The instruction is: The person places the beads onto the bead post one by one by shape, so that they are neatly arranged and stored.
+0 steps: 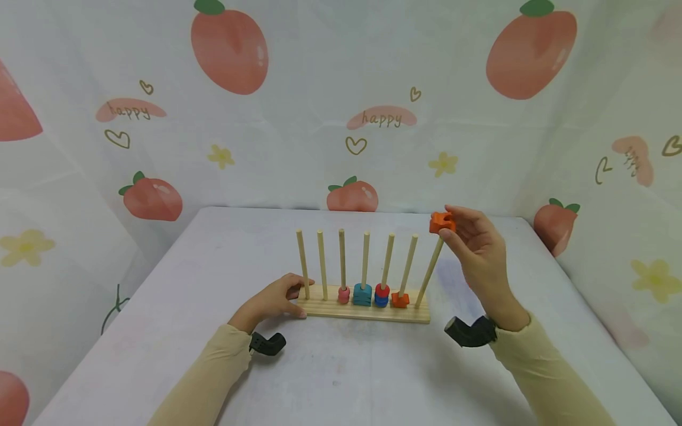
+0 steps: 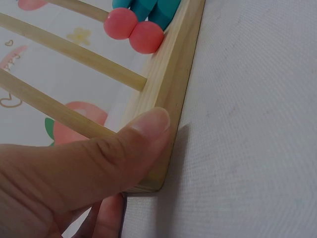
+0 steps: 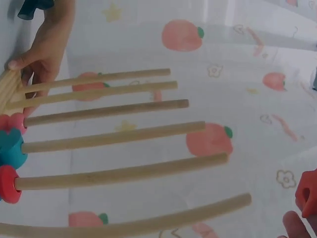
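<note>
A wooden peg board (image 1: 348,312) with several upright pegs stands on the table. My left hand (image 1: 274,299) grips its left end, the thumb (image 2: 143,131) lying along the front edge in the left wrist view. Between thumb and fingers my right hand (image 1: 482,254) pinches an orange notched bead (image 1: 441,222), right at the top of the rightmost peg (image 1: 430,271). Other pegs carry pink beads (image 1: 343,294), teal beads (image 1: 363,294), a red bead (image 1: 382,290) above a blue one (image 1: 380,301), and an orange bead (image 1: 400,300). The two leftmost pegs are bare.
The board stands on a white-covered table (image 1: 335,373). Behind and beside it hangs a white cloth (image 1: 293,118) printed with peaches. A dark camera mount is strapped to each wrist, and a thin green cord (image 1: 114,306) shows at the table's left edge.
</note>
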Demonstrator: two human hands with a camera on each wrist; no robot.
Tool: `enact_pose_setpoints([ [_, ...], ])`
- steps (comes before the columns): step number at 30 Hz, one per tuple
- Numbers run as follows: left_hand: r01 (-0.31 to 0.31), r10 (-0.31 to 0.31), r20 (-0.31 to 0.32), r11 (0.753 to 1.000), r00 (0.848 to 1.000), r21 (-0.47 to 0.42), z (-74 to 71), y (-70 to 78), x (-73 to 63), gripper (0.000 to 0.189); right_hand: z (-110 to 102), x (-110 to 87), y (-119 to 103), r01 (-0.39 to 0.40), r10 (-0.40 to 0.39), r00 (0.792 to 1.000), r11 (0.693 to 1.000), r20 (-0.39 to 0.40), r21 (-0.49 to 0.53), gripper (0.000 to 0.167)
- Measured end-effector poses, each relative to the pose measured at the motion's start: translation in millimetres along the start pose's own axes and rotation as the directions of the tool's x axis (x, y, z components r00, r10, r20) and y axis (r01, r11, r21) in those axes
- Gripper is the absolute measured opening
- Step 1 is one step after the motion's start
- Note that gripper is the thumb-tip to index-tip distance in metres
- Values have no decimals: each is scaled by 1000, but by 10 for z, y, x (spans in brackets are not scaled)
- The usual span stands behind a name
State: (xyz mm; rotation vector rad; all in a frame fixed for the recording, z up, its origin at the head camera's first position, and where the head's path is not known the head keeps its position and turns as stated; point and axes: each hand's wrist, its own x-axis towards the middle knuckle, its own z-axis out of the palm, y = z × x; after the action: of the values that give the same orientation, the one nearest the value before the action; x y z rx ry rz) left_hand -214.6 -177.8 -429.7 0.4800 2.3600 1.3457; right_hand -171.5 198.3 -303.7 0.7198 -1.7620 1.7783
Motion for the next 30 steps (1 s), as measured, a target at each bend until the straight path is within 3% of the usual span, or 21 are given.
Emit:
enact_pose_setpoints([
  [4,-3,3,4,1000,1000,2,2,8,-1,67,93,41,84,38,-37,999,998,27,-42,35],
  [11,-6,6,10,1000,1000,6,2,28,-9,68,144,19,211,-39,48,997,989,61,-144,34],
  [18,11,-10,-7,1000,1000,17,1,14,1,66,141,-13,273,-49,73,993,968,90,-245,34],
  [30,3,-2,-3,1000,1000,24,2,16,0,67,117,-126,406,-158,181,977,970,113,-185,32],
])
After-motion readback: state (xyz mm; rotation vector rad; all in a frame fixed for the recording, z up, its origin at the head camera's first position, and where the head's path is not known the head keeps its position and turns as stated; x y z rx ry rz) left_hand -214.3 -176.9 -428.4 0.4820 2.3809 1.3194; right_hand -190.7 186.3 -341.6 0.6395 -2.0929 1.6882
